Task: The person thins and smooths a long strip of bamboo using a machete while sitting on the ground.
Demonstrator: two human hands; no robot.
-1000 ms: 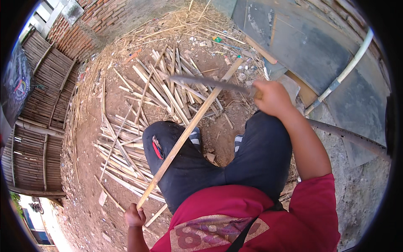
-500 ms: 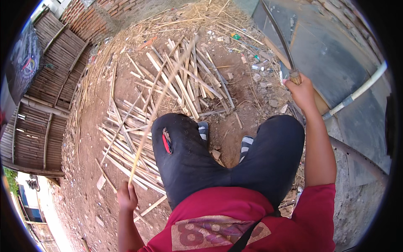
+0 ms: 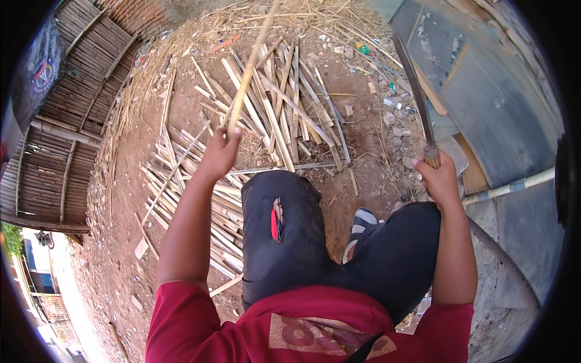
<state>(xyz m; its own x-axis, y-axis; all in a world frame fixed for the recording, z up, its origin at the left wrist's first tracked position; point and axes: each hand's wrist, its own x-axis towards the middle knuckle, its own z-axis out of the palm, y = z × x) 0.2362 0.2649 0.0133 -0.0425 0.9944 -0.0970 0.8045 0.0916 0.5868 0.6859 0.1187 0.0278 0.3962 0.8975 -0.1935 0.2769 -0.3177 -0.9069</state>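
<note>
My left hand (image 3: 220, 153) is closed round the near end of a long, pale bamboo strip (image 3: 247, 81), which slants up and away past the top edge of the picture. In my right hand (image 3: 438, 176) is the wooden handle (image 3: 431, 156) of a machete, its long dark blade (image 3: 414, 85) pointing up and away. Strip and blade are well apart. Beyond my knees lies a pile of split bamboo strips (image 3: 284, 103), partly behind the held strip. A second heap of strips (image 3: 227, 227) is on the ground by my left leg.
On the left stands a bamboo-slat wall (image 3: 91, 66). Large grey sheets (image 3: 484, 109) lean along the right, with a pale pole (image 3: 514, 187) across them. Dry straw (image 3: 315, 21) and litter cover the far ground, including a green plastic scrap (image 3: 363, 48). A brick wall (image 3: 136, 17) rises at the back left.
My left hand has moved up and forward with the bamboo strip. The right hand with the machete has come slightly lower. My legs have shifted, and my left foot no longer shows.
</note>
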